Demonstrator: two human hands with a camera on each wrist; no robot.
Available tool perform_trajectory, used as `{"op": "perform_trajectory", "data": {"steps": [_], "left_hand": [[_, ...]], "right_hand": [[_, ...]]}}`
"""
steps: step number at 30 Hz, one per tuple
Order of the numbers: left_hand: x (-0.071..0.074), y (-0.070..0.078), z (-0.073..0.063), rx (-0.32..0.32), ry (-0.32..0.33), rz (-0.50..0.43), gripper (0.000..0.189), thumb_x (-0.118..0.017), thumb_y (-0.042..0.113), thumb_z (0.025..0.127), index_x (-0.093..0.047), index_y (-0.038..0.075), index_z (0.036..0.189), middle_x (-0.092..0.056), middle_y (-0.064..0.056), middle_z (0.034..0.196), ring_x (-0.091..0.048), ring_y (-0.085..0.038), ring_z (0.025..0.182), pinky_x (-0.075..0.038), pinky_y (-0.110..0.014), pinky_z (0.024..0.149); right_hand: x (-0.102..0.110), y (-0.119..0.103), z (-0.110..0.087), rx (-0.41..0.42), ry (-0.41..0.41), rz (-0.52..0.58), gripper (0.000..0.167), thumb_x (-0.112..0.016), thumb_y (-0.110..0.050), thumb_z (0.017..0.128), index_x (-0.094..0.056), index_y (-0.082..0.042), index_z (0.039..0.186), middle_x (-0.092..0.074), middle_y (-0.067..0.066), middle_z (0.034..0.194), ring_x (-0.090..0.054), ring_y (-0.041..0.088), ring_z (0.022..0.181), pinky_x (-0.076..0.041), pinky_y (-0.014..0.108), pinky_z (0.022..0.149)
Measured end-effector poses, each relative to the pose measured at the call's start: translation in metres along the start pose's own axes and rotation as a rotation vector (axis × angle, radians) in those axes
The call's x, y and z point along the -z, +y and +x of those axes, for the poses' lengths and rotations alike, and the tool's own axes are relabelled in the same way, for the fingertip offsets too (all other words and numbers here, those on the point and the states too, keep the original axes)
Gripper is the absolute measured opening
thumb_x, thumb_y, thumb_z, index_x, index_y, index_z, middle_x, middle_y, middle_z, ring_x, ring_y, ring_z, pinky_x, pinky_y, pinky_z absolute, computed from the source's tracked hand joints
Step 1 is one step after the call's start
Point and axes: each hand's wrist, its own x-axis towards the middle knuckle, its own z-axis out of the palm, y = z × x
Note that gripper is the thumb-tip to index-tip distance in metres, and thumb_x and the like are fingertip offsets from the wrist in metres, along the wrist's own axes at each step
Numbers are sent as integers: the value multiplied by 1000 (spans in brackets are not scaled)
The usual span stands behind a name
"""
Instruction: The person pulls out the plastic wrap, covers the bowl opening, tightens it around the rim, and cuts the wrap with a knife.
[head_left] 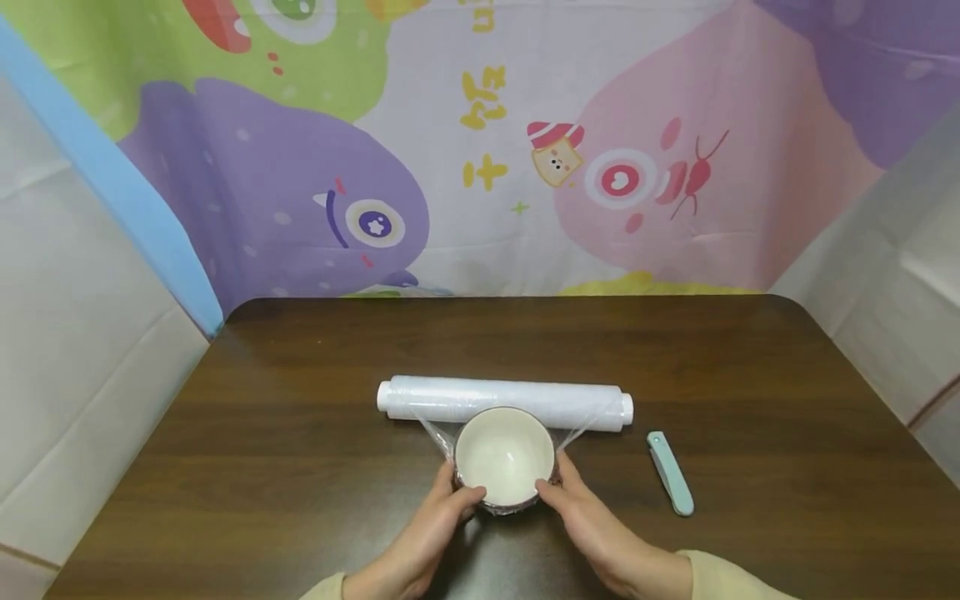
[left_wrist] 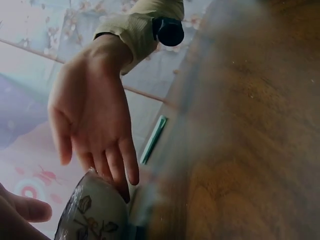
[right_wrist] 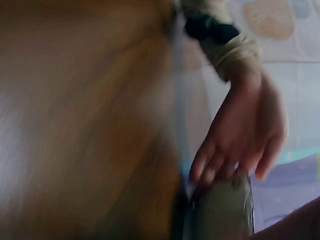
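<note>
A white bowl [head_left: 504, 457] with a leafy pattern on its outer wall stands between both hands, clear cling film [head_left: 577, 429] stretched over it from the roll [head_left: 502, 402] just behind. At the bowl's near left side my left hand [head_left: 431, 521] lays its thumb over the rim in the head view. Opposite it, my right hand [head_left: 592, 521] mirrors this on the near right. Fingers [left_wrist: 116, 165] of the right hand reach nearly straight along the patterned wall in the left wrist view, the thumb raised above the rim. In the right wrist view the left fingers [right_wrist: 215, 162] lie against the bowl.
A mint-green folding knife [head_left: 671, 473] lies on the dark wooden table [head_left: 300, 467], right of the bowl. Behind the table's far edge hangs a curtain [head_left: 465, 250] printed with cartoon figures. Pale cloth [head_left: 82, 367] borders the left side.
</note>
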Motion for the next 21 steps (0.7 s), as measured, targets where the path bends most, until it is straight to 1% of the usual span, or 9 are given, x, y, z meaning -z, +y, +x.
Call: {"op": "perform_trajectory", "data": {"steps": [2, 4, 6, 7, 8, 10, 13, 17, 21], "left_hand": [[2, -1, -1, 7, -4, 14, 69, -46, 14, 88, -6, -1, 142, -26, -30, 138, -47, -31, 113, -39, -46, 95], [3, -2, -2, 10, -16, 6, 67, -44, 14, 89, -6, -2, 142, -35, -30, 131, -56, -24, 97, -48, -41, 83], [3, -4, -2, 10, -28, -15, 66, -43, 15, 90, -5, -2, 141, -41, -29, 124, -58, -21, 89, -50, -39, 78], [2, -5, -2, 9, -33, -24, 66, -42, 16, 91, -4, -1, 141, -43, -29, 123, -58, -20, 88, -50, -39, 77], [1, -6, -2, 7, -37, -33, 65, -41, 17, 92, -3, -1, 141, -43, -28, 122, -58, -20, 88, -50, -39, 78], [-2, -9, -1, 4, -34, -44, 64, -40, 17, 93, -2, -1, 141, -42, -29, 123, -58, -20, 88, -50, -40, 79], [-5, -10, 1, 0, -10, -43, 63, -40, 17, 93, -1, -1, 140, -39, -30, 124, -58, -20, 88, -49, -41, 81], [-8, -10, 5, 3, 38, -5, 63, -42, 17, 91, -3, -4, 136, -40, -30, 122, -56, -19, 89, -47, -38, 83], [-10, -9, 7, 14, 65, 15, 64, -45, 17, 90, -5, -4, 136, -38, -27, 123, -53, -17, 86, -46, -31, 79]], "right_hand": [[7, 0, 0, 25, 20, -148, 66, -41, -21, 95, -5, 7, 142, -17, 27, 146, -10, 39, 135, -8, 57, 106], [14, 0, 0, 62, 52, -338, 62, -45, -23, 94, -18, 9, 140, -42, 24, 135, -32, 36, 130, -22, 53, 104], [21, -1, 2, 118, 89, -542, 48, -48, -22, 92, -41, 4, 132, -62, 15, 112, -54, 27, 110, -39, 46, 94], [25, -1, 4, 142, 100, -629, 38, -49, -22, 92, -53, 1, 122, -67, 9, 98, -60, 22, 95, -46, 42, 84], [29, -3, 5, 163, 106, -699, 28, -50, -22, 92, -61, -4, 110, -67, 3, 87, -62, 17, 83, -48, 36, 75], [36, -6, 8, 224, 103, -789, 19, -50, -21, 91, -66, -12, 85, -62, -6, 69, -55, 8, 62, -45, 27, 58], [46, -13, 15, 305, 96, -840, 26, -50, -18, 90, -60, -17, 67, -53, -11, 54, -44, 3, 47, -36, 21, 46], [57, -30, 31, 388, 159, -879, 23, -50, -15, 88, -61, -16, 68, -49, -11, 52, -41, 4, 46, -34, 21, 46], [70, -44, 55, 442, 212, -891, 15, -52, -16, 88, -65, -10, 84, -59, -3, 70, -51, 11, 59, -42, 27, 56]]}}
